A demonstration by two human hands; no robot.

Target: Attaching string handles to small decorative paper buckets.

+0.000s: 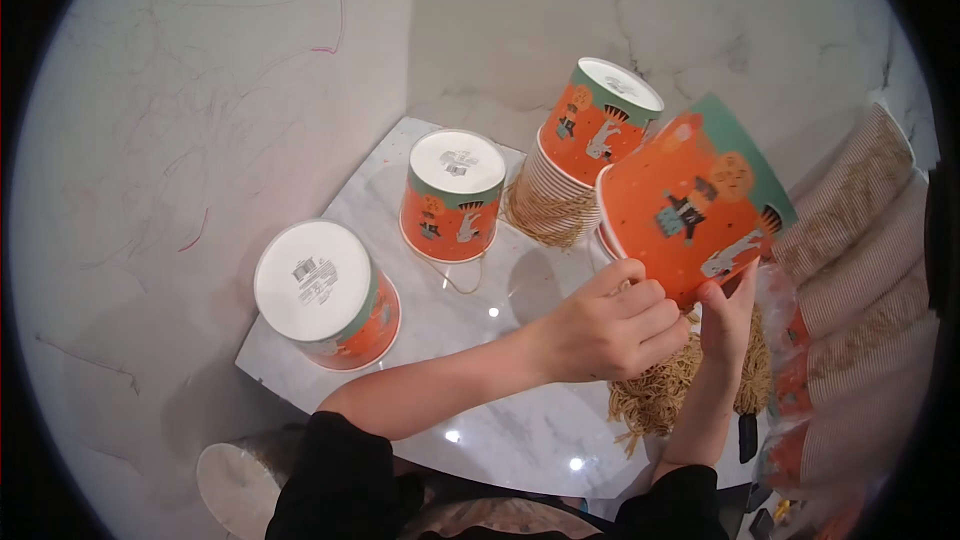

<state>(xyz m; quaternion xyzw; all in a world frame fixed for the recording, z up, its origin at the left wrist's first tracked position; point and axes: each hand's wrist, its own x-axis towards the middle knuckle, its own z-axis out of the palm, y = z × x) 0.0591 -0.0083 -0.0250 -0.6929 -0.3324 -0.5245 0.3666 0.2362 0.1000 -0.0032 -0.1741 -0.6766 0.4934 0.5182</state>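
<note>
An orange and green paper bucket [690, 205] with printed cartoon figures is tilted over the right side of the table. My right hand [730, 310] grips its lower right side, the thumb in front. My left hand [615, 325] is closed beside the bucket's rim, fingers curled; what it pinches is hidden. Under both hands lies a bundle of tan cords [655, 385]. Behind the held bucket stands a tall stack of nested buckets [595, 145], upside down, with tan cord around its lower part.
Two upside-down buckets, one farther back [453, 195] and one nearer [325, 290], stand on the left of the white marbled table [445, 335]. A cord loop hangs from the farther one. Long bagged stacks of buckets [860, 310] crowd the right side. Walls border the table's left and back.
</note>
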